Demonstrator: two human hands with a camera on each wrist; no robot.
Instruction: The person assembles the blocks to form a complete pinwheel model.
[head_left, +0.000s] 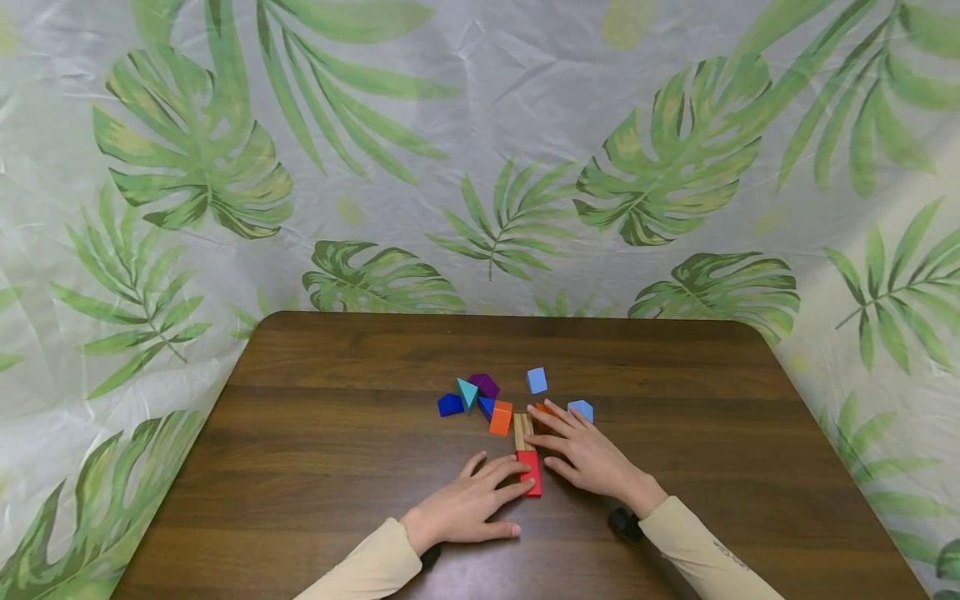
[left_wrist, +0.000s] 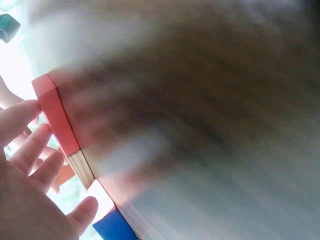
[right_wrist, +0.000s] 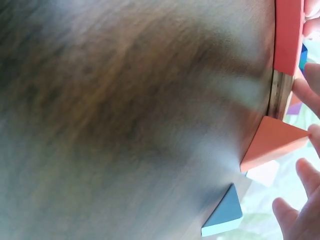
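Red block (head_left: 533,472) touches spread, ungripping fingertips of the left hand (head_left: 468,504), on their right, long axis near-to-far; the right hand (head_left: 596,458) (fingers also spread) is nearer the wooden strips (head_left: 519,432) at the block's far end.

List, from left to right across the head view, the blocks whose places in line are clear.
Dark-blue block → teal triangular block → orange rectangular block → pair of plain wood-coloured strips → farther light-blue block → rightmost light-blue block. Blocks with unclear places are left out.
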